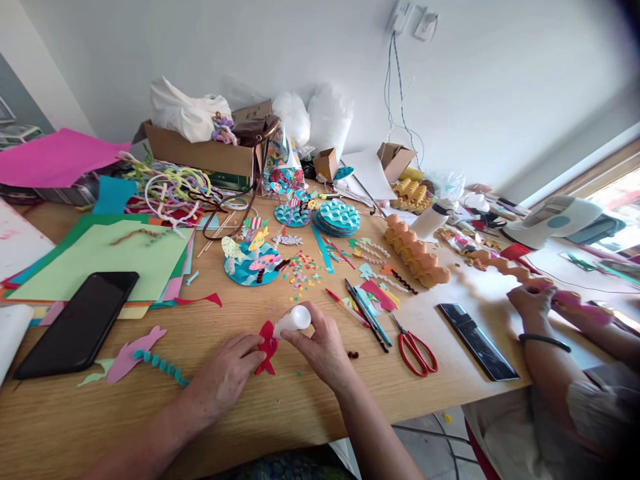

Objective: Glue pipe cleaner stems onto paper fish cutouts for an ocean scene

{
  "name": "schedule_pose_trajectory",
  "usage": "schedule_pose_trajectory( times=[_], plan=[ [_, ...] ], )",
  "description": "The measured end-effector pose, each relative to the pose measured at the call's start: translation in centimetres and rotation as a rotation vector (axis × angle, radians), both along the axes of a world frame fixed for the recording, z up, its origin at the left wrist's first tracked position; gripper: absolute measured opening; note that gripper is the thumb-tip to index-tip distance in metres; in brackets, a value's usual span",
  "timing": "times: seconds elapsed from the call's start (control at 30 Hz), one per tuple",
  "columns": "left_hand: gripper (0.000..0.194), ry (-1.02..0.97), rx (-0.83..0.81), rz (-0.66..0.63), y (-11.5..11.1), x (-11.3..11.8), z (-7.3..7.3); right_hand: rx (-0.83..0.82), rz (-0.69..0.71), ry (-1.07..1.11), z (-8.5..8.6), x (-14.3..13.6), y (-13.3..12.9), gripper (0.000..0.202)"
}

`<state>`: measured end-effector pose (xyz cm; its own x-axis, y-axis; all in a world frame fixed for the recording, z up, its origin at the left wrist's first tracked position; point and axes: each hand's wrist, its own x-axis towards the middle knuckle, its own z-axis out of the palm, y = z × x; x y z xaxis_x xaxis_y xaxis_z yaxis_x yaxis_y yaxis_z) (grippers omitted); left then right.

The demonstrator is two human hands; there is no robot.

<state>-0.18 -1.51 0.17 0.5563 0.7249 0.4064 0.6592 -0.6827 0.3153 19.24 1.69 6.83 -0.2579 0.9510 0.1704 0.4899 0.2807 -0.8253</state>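
Note:
My right hand [325, 343] is wrapped round a small white glue bottle [296, 320], tipped so its nozzle end meets a red paper fish [269, 347]. The fingertips of my left hand [227, 370] pinch the left edge of that fish, low over the table. To the left lies a pink paper fish [127, 359] with a curled turquoise pipe cleaner [163, 365] across it. A short brown pipe-cleaner curl [353, 355] rests right of my right hand. Beyond my hands stands a blue wavy disc [237, 270] carrying several paper fish.
Red-handled scissors [419, 352], pens [367, 313] and a dark phone [477, 341] lie to the right. A black phone [80, 327] partly covers coloured paper sheets [100, 250] at left. At far right another person's hands [535, 307] hold a painted egg-carton strip [583, 308].

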Motion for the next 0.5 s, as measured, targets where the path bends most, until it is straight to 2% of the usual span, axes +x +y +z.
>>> schedule_pose_trajectory(
  times=[0.17,0.5],
  plan=[
    [0.029,-0.005,-0.011,-0.011,0.0,-0.09,-0.19,0.042,-0.004,-0.04,0.06,-0.07,0.09,0.02],
    [0.027,0.01,-0.002,-0.022,0.01,-0.02,0.01,0.024,0.024,-0.067,-0.03,0.28,-0.41,0.023]
  ],
)
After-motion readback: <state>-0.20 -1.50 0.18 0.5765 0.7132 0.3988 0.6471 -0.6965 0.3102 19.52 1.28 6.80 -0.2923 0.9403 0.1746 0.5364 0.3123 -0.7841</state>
